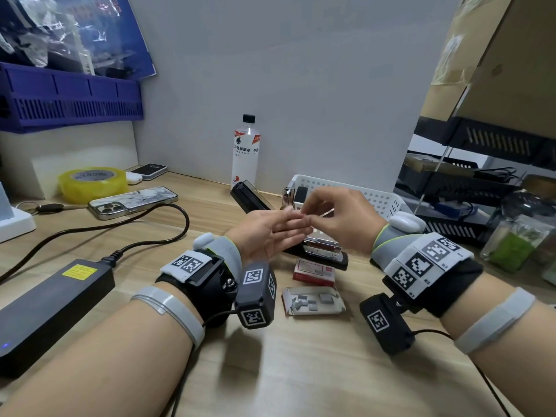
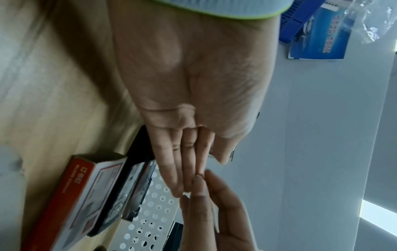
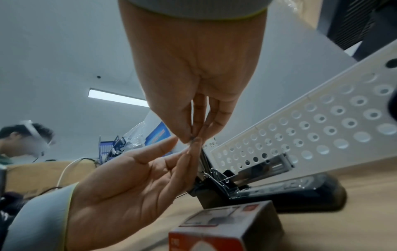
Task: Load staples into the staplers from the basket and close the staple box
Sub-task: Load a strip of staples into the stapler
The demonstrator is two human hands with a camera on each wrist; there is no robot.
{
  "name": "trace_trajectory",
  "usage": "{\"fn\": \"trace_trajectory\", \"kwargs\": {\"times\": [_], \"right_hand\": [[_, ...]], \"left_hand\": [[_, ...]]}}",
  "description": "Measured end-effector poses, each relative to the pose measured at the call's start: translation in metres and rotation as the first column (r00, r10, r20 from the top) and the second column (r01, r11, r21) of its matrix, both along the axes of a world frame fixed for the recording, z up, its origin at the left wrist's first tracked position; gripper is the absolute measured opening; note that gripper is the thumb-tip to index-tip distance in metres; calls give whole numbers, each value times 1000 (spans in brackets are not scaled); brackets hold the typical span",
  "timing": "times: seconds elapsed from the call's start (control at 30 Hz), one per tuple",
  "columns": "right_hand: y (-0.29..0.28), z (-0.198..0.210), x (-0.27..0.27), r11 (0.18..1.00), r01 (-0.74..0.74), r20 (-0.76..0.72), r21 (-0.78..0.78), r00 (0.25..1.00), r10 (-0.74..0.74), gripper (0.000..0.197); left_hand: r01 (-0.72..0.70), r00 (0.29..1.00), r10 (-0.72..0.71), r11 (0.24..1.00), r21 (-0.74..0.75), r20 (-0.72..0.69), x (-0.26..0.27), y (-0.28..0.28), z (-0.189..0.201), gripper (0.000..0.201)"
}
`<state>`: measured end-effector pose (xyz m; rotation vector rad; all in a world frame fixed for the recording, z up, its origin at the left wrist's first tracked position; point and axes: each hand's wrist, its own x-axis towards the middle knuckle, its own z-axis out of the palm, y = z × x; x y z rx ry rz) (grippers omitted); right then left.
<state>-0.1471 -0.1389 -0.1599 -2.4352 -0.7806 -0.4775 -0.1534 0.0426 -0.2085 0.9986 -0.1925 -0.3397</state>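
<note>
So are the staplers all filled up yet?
Not yet. Done: one stapler lies opened on the desk, and the staple tray is out of its red box. In hand: the right hand pinches something tiny at the open left hand. Left: loading, the stapler in the basket, closing the box.

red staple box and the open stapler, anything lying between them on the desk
Nothing: in the head view the red staple box sits right against the open stapler base, no gap showing. The right wrist view shows only bare desk there.
</note>
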Motion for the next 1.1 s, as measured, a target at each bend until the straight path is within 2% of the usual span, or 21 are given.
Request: {"fn": "trace_trajectory", "kwargs": {"times": [0.17, 0.33, 0.47, 0.63, 1.1], "right_hand": [[-2, 0, 1, 999, 31, -19, 20, 999, -31, 6], [-2, -1, 1, 997, 63, -120, -38, 991, -67, 5], [-7, -2, 9, 983, 99, -158, -154, 980, -124, 5], [-3, -4, 16, 927, 148, -179, -344, 959, -220, 13], [1, -5, 20, 915, 146, -240, -375, 939, -248, 7]], "left_hand": [[-47, 997, 46, 999, 21, 57, 0, 1, -1, 26], [-76, 996, 73, 995, 69, 42, 2, 3, -4, 27], [-46, 998, 51, 991, 128, -40, 4, 10, -2, 24], [-3, 991, 37, 967, 255, -130, 11, 19, -4, 25], [-17, 991, 54, 961, 276, -126, 17, 20, -11, 26]]}}
